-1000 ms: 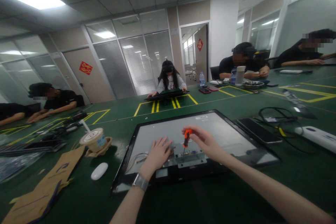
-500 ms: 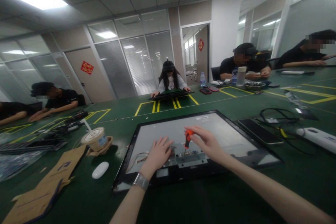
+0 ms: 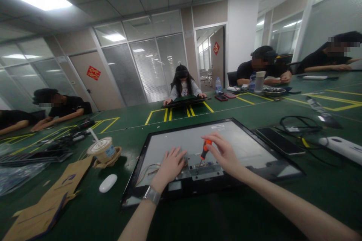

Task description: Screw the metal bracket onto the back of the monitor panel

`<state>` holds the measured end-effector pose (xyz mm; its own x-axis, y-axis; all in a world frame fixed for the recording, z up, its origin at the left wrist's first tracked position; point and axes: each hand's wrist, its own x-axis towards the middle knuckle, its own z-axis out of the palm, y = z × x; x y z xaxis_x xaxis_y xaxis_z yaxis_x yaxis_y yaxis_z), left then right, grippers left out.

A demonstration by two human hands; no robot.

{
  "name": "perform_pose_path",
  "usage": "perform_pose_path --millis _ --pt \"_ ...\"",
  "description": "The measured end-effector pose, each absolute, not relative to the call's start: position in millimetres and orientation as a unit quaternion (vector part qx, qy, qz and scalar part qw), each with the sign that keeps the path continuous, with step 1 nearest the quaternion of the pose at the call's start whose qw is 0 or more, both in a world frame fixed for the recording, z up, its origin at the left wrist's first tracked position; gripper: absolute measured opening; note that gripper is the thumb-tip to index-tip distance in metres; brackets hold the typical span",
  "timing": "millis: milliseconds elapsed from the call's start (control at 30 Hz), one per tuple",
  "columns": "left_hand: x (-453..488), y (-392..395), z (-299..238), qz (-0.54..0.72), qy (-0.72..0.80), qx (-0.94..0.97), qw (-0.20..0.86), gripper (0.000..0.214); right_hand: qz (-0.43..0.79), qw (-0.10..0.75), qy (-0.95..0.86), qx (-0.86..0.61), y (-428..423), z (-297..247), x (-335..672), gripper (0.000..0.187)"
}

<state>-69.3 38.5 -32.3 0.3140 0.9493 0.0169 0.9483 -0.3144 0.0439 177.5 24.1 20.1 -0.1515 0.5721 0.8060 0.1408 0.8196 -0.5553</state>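
Note:
A display panel (image 3: 175, 139) in a black frame lies back side up on the green table in front of me. My right hand (image 3: 224, 152) grips a screwdriver (image 3: 206, 148) with an orange and black handle. Its shaft leans, pointing down at a metal bracket (image 3: 207, 173) with connectors near the panel's close edge. My left hand (image 3: 171, 165) lies flat on the panel just left of the bracket, fingers spread. Thin wires (image 3: 147, 171) run out to the left of that hand. Whether the screwdriver's tip sits in a screw is too small to tell.
Left of the panel are a white oval mouse-like object (image 3: 108, 183), a lidded cup with a straw (image 3: 103, 148) and flattened cardboard (image 3: 53, 199). To the right lie a black phone (image 3: 279, 141) and cables (image 3: 301, 124). Across the table a person (image 3: 183, 86) holds another panel.
My right hand and the screwdriver's handle have shifted slightly right, so the screwdriver leans more. My left hand has stayed in place on the panel.

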Motion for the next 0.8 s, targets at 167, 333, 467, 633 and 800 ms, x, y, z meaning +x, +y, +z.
perform_pose_path --millis 167,333,467,633,800 --pt "-70.0 38.8 -33.6 0.025 0.582 0.813 0.009 0.047 0.201 0.59 -0.751 -0.219 20.5 21.7 177.4 0.024" --pt "-71.7 39.6 -36.1 0.028 0.58 0.814 0.01 0.047 0.186 0.608 -0.734 -0.237 17.9 19.6 174.9 0.013" --pt "-71.8 39.9 -36.6 0.025 0.581 0.813 0.012 0.047 0.177 0.607 -0.738 -0.236 16.1 14.4 172.9 0.019" --pt "-70.8 39.2 -35.1 0.026 0.58 0.814 0.014 0.048 0.209 0.578 -0.761 -0.209 14.9 15.0 173.5 0.026" --pt "-70.2 38.8 -34.7 0.026 0.58 0.814 0.008 0.048 0.171 0.61 -0.742 -0.22 14.3 18.7 173.5 0.012"
